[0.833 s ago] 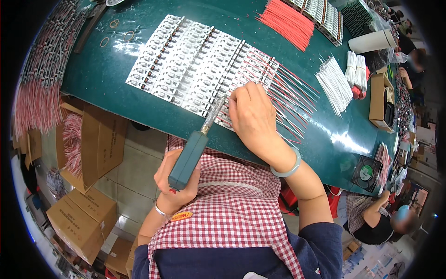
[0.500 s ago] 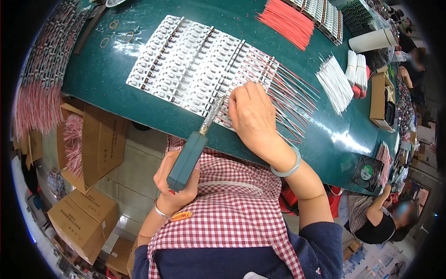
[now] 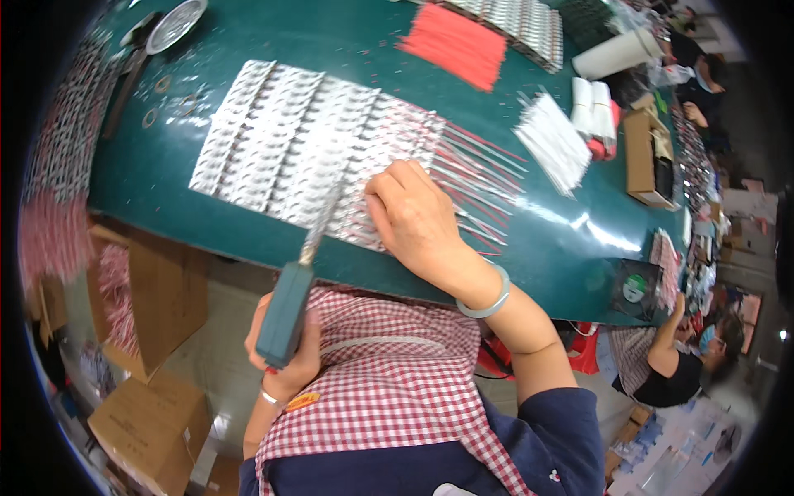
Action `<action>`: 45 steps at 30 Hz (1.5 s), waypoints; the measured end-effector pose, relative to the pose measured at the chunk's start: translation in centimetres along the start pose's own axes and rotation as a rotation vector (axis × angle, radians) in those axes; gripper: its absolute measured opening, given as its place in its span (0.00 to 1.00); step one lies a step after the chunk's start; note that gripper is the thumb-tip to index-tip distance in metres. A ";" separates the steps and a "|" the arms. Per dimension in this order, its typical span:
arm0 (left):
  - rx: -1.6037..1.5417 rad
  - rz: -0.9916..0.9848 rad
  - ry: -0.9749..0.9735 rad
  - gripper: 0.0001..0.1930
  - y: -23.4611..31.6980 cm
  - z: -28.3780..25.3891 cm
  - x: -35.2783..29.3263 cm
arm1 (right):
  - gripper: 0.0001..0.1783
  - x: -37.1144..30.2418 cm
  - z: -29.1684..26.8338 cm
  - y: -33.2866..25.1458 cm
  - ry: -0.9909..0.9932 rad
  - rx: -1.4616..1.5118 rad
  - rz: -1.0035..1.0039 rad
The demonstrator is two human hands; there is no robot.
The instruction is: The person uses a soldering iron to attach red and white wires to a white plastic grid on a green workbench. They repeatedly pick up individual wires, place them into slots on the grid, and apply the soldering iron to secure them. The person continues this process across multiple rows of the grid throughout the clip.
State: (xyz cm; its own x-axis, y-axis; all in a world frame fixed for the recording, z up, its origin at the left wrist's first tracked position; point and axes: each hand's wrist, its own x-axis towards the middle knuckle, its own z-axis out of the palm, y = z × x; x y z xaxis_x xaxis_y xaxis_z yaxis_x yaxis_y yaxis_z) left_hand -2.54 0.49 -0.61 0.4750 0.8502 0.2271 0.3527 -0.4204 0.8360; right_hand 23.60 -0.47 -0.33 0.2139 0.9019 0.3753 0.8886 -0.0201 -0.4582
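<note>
My left hand (image 3: 308, 351) is wrapped round the boxy green handle of a soldering gun (image 3: 285, 314). The gun's long metal tip, blurred, points away over a sheet of small white-and-metal parts (image 3: 281, 140) laid in rows. Just right of that tip is my right hand (image 3: 418, 217), its fingers curled and pressed together low over the parts. What lies between those fingertips is hidden. Red and white wires (image 3: 484, 174) fan out to the right from the sheet's right-hand rows, some passing beside and behind my right hand.
Red wires (image 3: 455, 45) and white wires (image 3: 552, 140) lie in piles on the green table (image 3: 372, 277). At the far left are finished-looking wired strips (image 3: 70, 157) and a metal dish (image 3: 175, 26). Cardboard boxes (image 3: 153, 430) stand below; a co-worker (image 3: 674, 364) sits at right.
The whole view has shifted, so the table sits lower and farther left in the picture. My right hand is slightly farther up the sheet; the soldering gun stays in my left hand.
</note>
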 end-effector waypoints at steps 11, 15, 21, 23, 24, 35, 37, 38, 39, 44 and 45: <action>-0.104 -0.103 0.041 0.15 -0.5 0.3 0.1 | 0.09 -3.0 -8.8 16.2 0.275 -0.606 0.274; -0.037 -0.039 0.089 0.13 -0.4 0.4 0.0 | 0.08 -3.4 -8.4 17.7 0.289 -0.599 0.243; -0.050 -0.074 0.046 0.14 -0.2 -0.4 -0.2 | 0.05 -2.5 -9.2 17.3 0.382 -0.521 0.178; -0.020 -0.028 0.065 0.14 -0.6 -0.3 -0.3 | 0.04 -1.6 -10.3 16.4 0.428 -0.484 0.135; -0.027 -0.022 0.067 0.14 -0.6 -0.5 -0.3 | 0.04 -0.8 -11.1 15.4 0.425 -0.528 0.088; -0.510 -0.299 0.099 0.22 -0.4 -0.5 -2.1 | 0.07 2.5 -8.6 9.3 -0.311 -0.887 -0.057; -0.670 -0.373 0.118 0.24 0.2 -0.6 -2.1 | 0.07 2.6 -8.5 8.5 -0.292 -0.847 -0.014; -0.683 -0.388 0.115 0.25 0.0 -0.8 -2.2 | 0.07 2.6 -8.6 8.0 -0.227 -0.783 -0.007; -0.696 -0.400 0.110 0.25 0.0 -0.9 -2.2 | 0.08 2.4 -8.6 7.6 -0.162 -0.720 0.007; -0.655 -0.454 0.053 0.22 0.7 -1.1 -1.2 | 0.11 0.6 -5.9 2.3 0.078 -0.170 -0.120; -0.613 -0.464 0.028 0.22 0.8 -1.1 -1.2 | 0.11 0.0 -4.8 1.0 0.078 -0.106 -0.118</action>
State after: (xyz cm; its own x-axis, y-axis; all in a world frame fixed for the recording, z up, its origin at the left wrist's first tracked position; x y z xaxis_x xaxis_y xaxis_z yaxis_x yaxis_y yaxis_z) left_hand -3.73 -0.47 0.32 0.3639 0.9078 -0.2087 -0.0033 0.2253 0.9743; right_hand 26.46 -2.58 3.07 0.1326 0.8644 0.4850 0.9464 0.0349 -0.3211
